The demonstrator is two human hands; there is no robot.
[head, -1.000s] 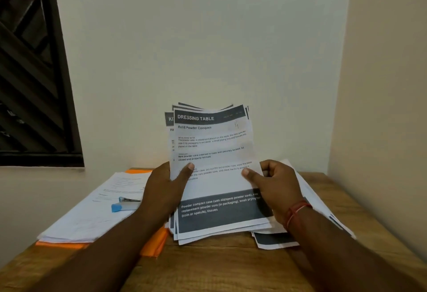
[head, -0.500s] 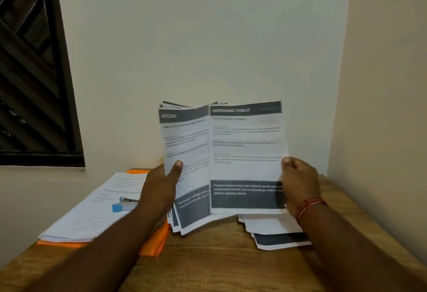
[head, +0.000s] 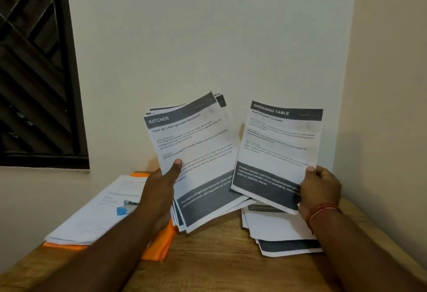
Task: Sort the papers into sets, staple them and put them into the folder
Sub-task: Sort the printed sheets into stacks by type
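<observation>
**Sorting stage in progress.** The left hand [head: 159, 190] is gripping a fanned stack of sheets [head: 196, 153] whose top page is headed KITCHEN. Its thumb is pressing the page face near the stack's 8 o'clock edge, so most of the stack is rising toward 1 o'clock from the grip.

The right hand [head: 320, 190] is pinching a single sheet headed DRESSING TABLE [head: 277, 148] at its 4 o'clock corner, and the page is extending toward 11 o'clock from the fingers. This sheet is standing at 3 o'clock of the stack, with the lower corners just overlapping.

On the table [head: 219, 264], a sorted pile [head: 277, 229] is lying under the right hand, at 5 o'clock of the view. At 8 o'clock, a blue stapler [head: 126, 207] is resting on white papers [head: 97, 217] covering the orange folder [head: 159, 245].

By this evidence, sorting is only partly done. Stapling and filing appear not yet begun.
</observation>
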